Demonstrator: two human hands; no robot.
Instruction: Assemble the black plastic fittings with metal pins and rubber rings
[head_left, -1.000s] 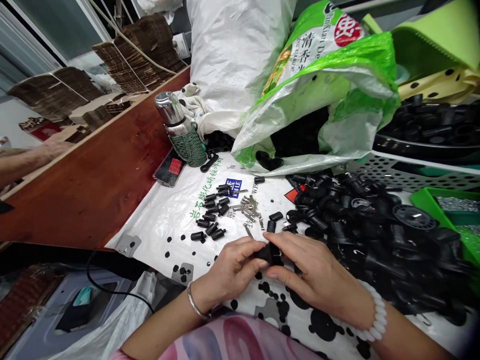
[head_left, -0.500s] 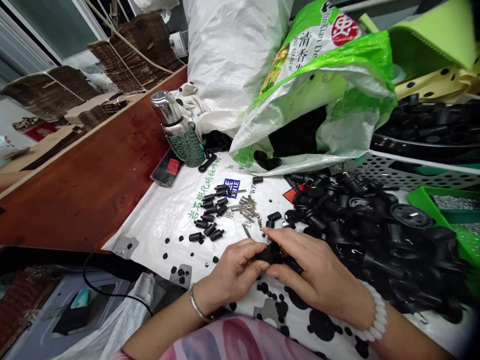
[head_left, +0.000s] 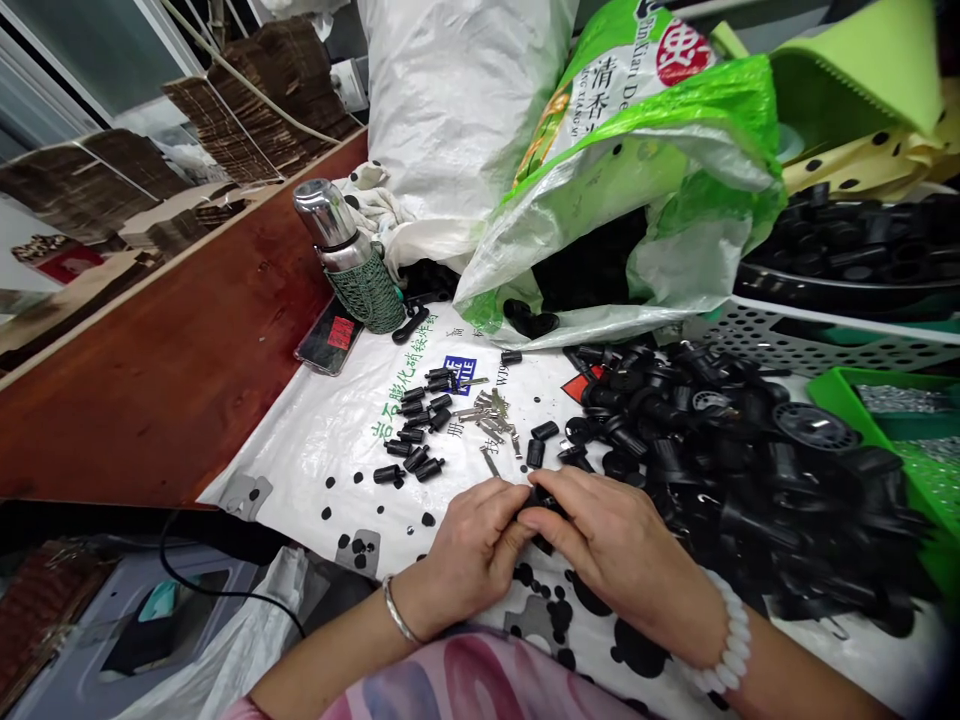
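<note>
Both of my hands meet over a small black plastic part (head_left: 541,500), mostly covered by fingers. My left hand (head_left: 480,535) pinches its left side, and my right hand (head_left: 607,530) closes round its right side. Just beyond my fingertips lie thin metal strips (head_left: 491,415) in a loose heap. Several small black knurled plugs (head_left: 415,436) rest to the left of the strips. Two short black cylinders (head_left: 540,445) stand close to my right hand. A big pile of black plastic parts (head_left: 697,470) spreads to the right.
A thermos in a green net (head_left: 349,260) and a phone (head_left: 328,338) stand by the red-brown board (head_left: 180,320). At the back are a white sack (head_left: 457,110) and a green-white bag (head_left: 675,190) holding black parts. A green tray (head_left: 862,400) holds small metal pieces at right.
My hands have drawn closer together round the black part, and my right fingers have curled in over it. The view has shifted slightly; the loose parts lie as before.
</note>
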